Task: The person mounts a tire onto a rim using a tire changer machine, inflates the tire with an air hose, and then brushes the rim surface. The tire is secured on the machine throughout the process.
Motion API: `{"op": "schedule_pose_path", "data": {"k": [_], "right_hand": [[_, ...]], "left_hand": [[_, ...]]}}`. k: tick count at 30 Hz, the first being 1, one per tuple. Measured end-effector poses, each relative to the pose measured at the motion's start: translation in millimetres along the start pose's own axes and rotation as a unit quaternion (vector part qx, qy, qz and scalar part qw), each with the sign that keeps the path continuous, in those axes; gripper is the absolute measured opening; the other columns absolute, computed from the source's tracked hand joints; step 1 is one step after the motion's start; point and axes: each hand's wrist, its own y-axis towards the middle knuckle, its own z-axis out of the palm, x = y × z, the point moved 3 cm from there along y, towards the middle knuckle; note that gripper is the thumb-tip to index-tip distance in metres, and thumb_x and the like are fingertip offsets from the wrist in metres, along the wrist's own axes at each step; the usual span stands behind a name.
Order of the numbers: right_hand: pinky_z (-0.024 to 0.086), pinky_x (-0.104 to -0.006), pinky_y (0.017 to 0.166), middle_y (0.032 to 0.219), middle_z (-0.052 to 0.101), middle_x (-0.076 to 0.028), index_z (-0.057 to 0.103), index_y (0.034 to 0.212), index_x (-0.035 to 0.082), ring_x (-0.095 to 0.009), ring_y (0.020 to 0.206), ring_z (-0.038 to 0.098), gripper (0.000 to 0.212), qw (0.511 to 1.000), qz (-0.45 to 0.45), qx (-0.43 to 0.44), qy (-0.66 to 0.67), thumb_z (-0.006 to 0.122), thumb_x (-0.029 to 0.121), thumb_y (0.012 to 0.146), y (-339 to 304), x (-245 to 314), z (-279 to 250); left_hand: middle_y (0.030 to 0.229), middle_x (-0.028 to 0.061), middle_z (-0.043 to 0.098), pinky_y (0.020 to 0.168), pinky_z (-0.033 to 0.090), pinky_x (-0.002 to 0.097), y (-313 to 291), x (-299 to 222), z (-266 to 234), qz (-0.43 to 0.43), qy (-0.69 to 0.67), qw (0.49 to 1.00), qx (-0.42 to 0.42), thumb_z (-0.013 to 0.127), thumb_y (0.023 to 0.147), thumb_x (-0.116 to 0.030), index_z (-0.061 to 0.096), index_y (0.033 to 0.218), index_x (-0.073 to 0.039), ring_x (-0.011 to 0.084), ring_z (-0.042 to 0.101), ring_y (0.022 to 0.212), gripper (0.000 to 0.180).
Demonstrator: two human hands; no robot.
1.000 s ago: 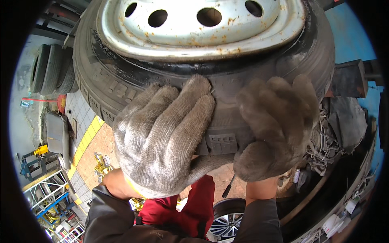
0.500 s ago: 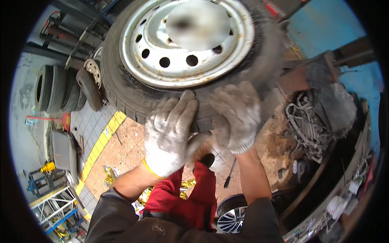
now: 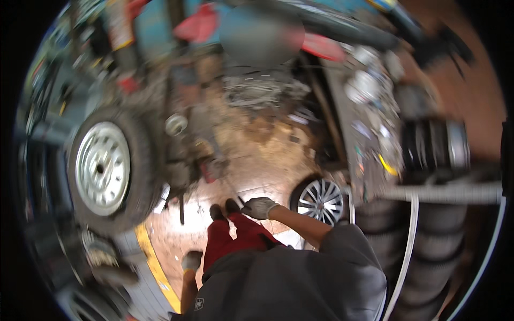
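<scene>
My right hand (image 3: 259, 207), in a grey-white work glove, is in front of my right thigh with its fingers partly curled. A thin dark rod (image 3: 239, 199) shows at its fingertips; whether the hand holds it or it lies on the floor beyond, I cannot tell. My left hand (image 3: 191, 260), gloved too, hangs low by my left leg, its fingers hidden by the angle. Off to the left stands a large tyre (image 3: 140, 176) on a silver steel wheel (image 3: 103, 168) with round holes. Neither hand touches it.
An alloy wheel (image 3: 321, 202) lies at my right. Beyond it are tyre stacks (image 3: 433, 232) behind a pale metal rail (image 3: 439, 191). A cluttered bench (image 3: 364, 134) runs along the right. Tangled cables or scrap (image 3: 262, 88) lie ahead, and a yellow floor line (image 3: 155, 262) at left.
Both my hands have come off the tyre and dropped lower. The view has swung to the right, so the tyre now sits at the left and the alloy wheel beside me.
</scene>
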Motion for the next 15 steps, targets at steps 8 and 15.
{"op": "schedule_pose_path", "data": {"k": [8, 15], "right_hand": [[0.051, -0.0499, 0.107, 0.130, 0.073, -0.023, 0.075, 0.130, 0.010, -0.042, 0.124, 0.067, 0.057, 0.939, 0.217, -0.163, 0.212, 0.046, 0.054, 0.106, -116.8, -74.2, 49.0], [0.050, -0.0461, 0.111, 0.133, 0.072, -0.023, 0.072, 0.136, 0.011, -0.041, 0.128, 0.066, 0.054, 0.793, 0.325, -0.369, 0.361, 0.056, 0.052, 0.106, -176.9, -179.2, 107.5]], "left_hand": [[0.096, 0.0204, 0.076, 0.079, 0.056, 0.0546, 54.3, 41.6, -55.4, 0.108, 0.043, 0.989, 0.088, 0.047, 0.106, -0.046, 0.076, 0.098, -0.010, 0.0376, 0.075, 0.089, 0.047], [0.065, -0.0014, 0.054, 0.048, 0.038, 0.0310, 140.3, -45.1, -208.8, -0.164, -0.528, 0.833, 0.004, 0.072, 0.101, -0.022, 0.073, 0.091, -0.004, 0.0109, 0.048, 0.052, 0.020]]}}
